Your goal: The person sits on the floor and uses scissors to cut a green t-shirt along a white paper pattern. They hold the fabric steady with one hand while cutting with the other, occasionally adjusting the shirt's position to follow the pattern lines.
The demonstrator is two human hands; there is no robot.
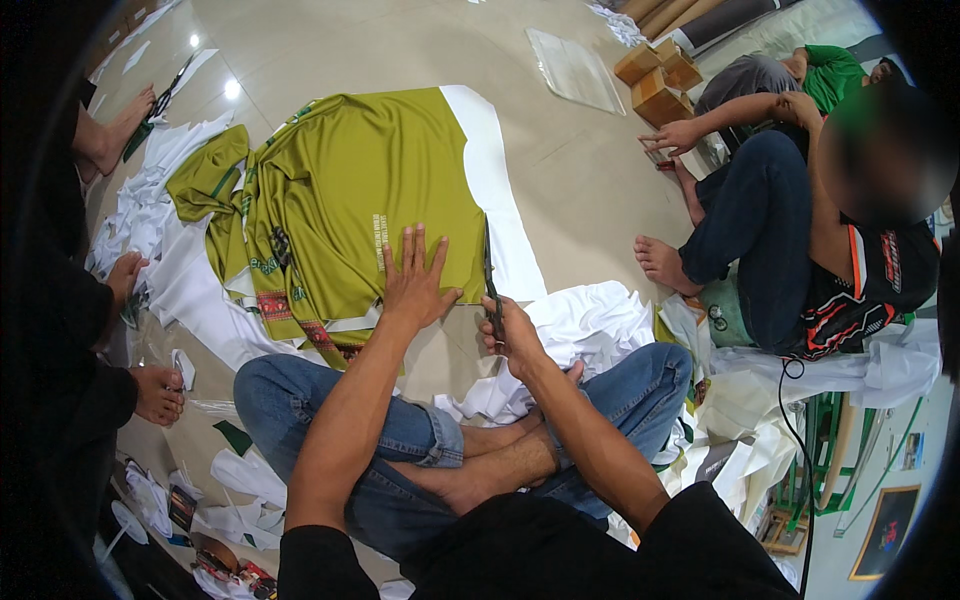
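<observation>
Olive-green printed fabric (370,150) is spread on the floor before my crossed legs, with white margins along its right side. My left hand (413,282) lies flat on it, fingers spread, near the lower edge. In my right hand (512,330) are dark-handled scissors (489,262), their blades pointing away from me along the line where the green meets the white strip (508,215). The fingers wrap round the handles. On its left side the fabric is bunched, with a patterned red and green band (283,312) showing.
White fabric scraps (590,325) heap beside my right knee, and more scraps (160,200) lie at the left. Another person (760,210) sits at the right; someone's bare feet (125,130) are at the left near other scissors (160,103). Cardboard boxes (660,95) stand at the far right.
</observation>
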